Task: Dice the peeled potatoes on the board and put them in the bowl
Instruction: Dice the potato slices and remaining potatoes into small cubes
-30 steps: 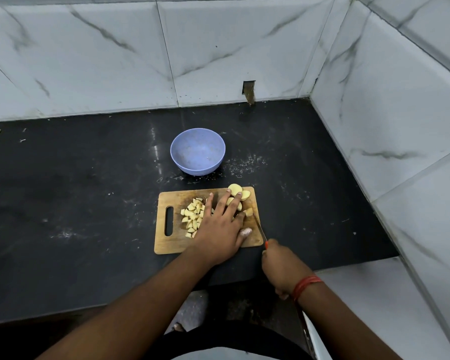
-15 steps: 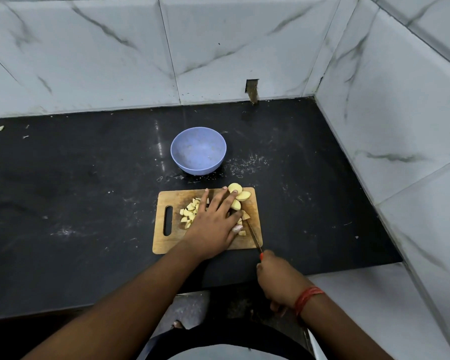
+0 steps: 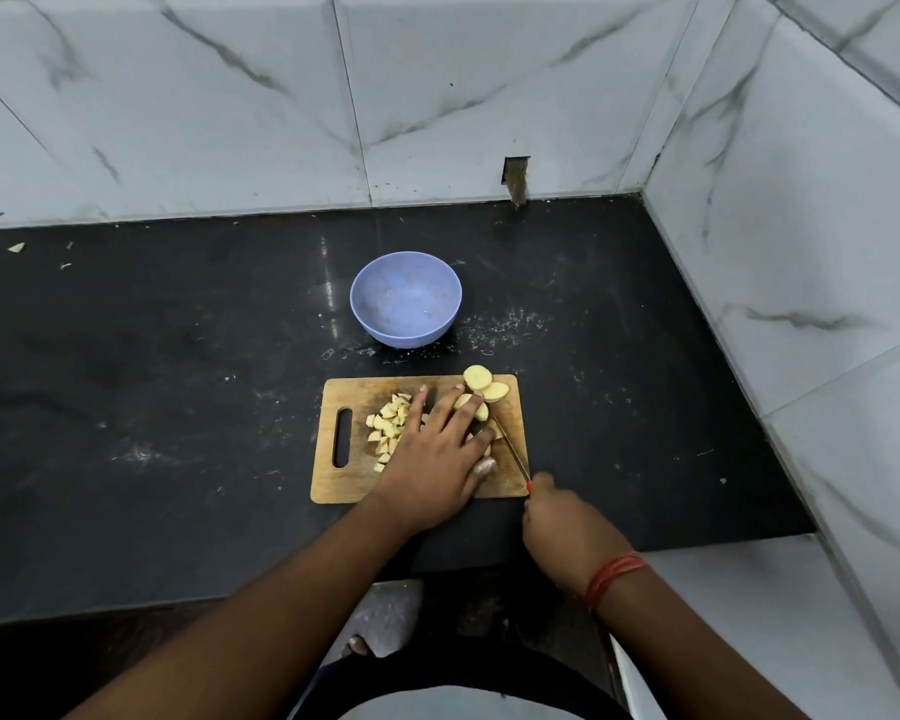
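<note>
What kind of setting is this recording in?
Most likely a home kitchen corner: a dark stone counter against marble-look wall tiles, with a wooden cutting board of diced potato and a blue bowl.

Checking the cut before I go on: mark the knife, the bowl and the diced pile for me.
knife (image 3: 510, 445): head view, on the thin blade above the board.
bowl (image 3: 405, 298): head view, on its inner wall.
diced pile (image 3: 385, 426): head view, on the middle cubes, left of the left hand.
</note>
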Demonstrator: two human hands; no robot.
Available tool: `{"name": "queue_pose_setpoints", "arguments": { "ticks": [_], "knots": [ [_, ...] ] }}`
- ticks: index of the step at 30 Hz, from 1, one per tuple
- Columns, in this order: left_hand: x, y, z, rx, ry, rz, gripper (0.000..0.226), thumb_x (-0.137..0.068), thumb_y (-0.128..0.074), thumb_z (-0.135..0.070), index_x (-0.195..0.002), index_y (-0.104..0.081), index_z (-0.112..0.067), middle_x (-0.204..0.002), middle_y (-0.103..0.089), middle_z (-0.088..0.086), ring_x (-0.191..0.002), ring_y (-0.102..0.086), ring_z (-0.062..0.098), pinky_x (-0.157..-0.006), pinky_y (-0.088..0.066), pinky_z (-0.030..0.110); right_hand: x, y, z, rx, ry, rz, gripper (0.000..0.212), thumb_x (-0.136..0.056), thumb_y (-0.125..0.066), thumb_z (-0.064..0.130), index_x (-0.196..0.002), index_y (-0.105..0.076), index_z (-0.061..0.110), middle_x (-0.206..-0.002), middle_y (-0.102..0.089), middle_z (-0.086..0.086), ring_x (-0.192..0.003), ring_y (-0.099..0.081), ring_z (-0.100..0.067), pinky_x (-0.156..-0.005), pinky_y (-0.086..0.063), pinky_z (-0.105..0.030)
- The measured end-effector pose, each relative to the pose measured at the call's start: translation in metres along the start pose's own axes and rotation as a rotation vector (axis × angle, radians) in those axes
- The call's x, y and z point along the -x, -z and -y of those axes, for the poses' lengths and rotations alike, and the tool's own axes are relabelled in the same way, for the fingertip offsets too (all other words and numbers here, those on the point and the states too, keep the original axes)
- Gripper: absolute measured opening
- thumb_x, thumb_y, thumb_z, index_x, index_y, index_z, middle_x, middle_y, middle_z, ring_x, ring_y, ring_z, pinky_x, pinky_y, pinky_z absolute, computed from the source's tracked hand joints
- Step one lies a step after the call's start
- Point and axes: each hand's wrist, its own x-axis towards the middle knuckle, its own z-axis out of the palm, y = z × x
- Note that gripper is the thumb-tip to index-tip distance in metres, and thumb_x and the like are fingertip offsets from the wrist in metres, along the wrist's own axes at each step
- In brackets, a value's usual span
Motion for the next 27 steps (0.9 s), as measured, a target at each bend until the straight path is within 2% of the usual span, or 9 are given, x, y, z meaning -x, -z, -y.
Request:
{"name": "queue_pose_setpoints", "arguments": {
  "ticks": [5, 9, 18, 27],
  "knots": [
    [0.001, 0.001, 0.001, 0.010, 0.025, 0.009, 0.046, -0.102, -0.033, -0.051, -0.130, -0.061, -0.028, -0.156, -0.040, 0.011, -0.149, -0.027, 0.035, -0.116, -0.020, 0.065, -0.001, -0.005, -0.002, 0.008, 0.017, -0.021, 0.013, -0.101, -0.032, 0.017, -0.109, -0.041, 0.013, -0.099, -0.067, -0.012, -0.086, -0.068, -0.028, -0.070, -0.051, -0.038],
    [0.003, 0.003, 0.002, -0.001, 0.034, 0.013, 0.046, -0.102, -0.034, -0.052, -0.129, -0.062, -0.028, -0.157, -0.039, 0.011, -0.150, -0.025, 0.034, -0.117, -0.018, 0.065, -0.002, -0.007, -0.002, 0.022, 0.024, -0.018, 0.022, -0.101, -0.032, 0.016, -0.118, -0.041, 0.009, -0.102, -0.067, -0.013, -0.089, -0.068, -0.029, -0.068, -0.048, -0.036],
    [0.002, 0.004, -0.002, -0.026, 0.033, 0.032, 0.050, -0.102, -0.033, -0.054, -0.131, -0.062, -0.025, -0.159, -0.036, 0.012, -0.151, -0.021, 0.035, -0.116, -0.016, 0.066, 0.000, -0.007, 0.001, 0.065, 0.021, -0.021, 0.029, -0.098, -0.033, 0.012, -0.125, -0.041, 0.007, -0.105, -0.067, -0.014, -0.092, -0.068, -0.029, -0.067, -0.043, -0.033],
    [-0.002, 0.002, 0.001, -0.016, 0.030, 0.039, 0.048, -0.100, -0.034, -0.055, -0.129, -0.064, -0.030, -0.158, -0.038, 0.011, -0.150, -0.024, 0.035, -0.116, -0.017, 0.066, -0.003, -0.002, 0.011, 0.104, -0.049, 0.042, 0.035, -0.095, -0.034, 0.005, -0.131, -0.038, 0.005, -0.111, -0.066, -0.014, -0.098, -0.067, -0.028, -0.072, -0.046, -0.034]
  ]
}}
